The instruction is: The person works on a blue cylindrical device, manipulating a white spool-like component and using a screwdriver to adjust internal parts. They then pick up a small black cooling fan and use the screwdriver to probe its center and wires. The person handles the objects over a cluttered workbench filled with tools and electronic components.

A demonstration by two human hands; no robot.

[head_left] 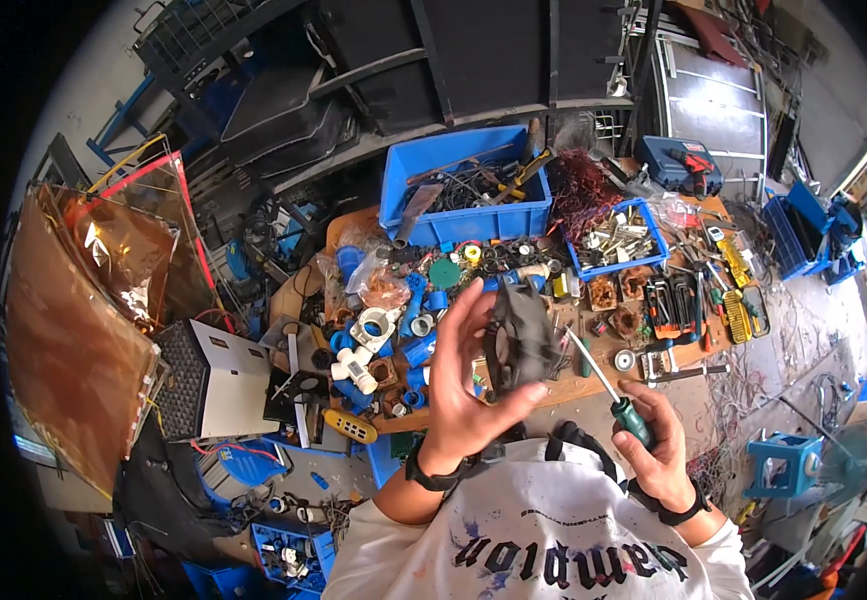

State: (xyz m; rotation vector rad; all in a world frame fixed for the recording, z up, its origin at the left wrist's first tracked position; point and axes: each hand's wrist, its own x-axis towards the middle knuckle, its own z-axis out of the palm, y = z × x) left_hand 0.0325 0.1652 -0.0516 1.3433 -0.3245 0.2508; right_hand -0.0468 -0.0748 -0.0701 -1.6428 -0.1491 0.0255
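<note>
My left hand (458,390) holds up a black, squarish part (523,338) with a round opening on its side, blurred by motion, in front of the cluttered wooden workbench (563,398). My right hand (653,450) grips a screwdriver (629,415) by its green handle. Its long steel shaft slants up to the left, the tip close beside the black part. Behind them lie blue and white plastic fittings (355,370), metal parts and hand tools.
Blue crates (463,222) of tools and small parts stand at the back, near a drill (695,175). Brown sheets (83,330) and a white boxy unit (213,380) are at the left. A blue stool (783,465) stands at the lower right; cables litter the floor.
</note>
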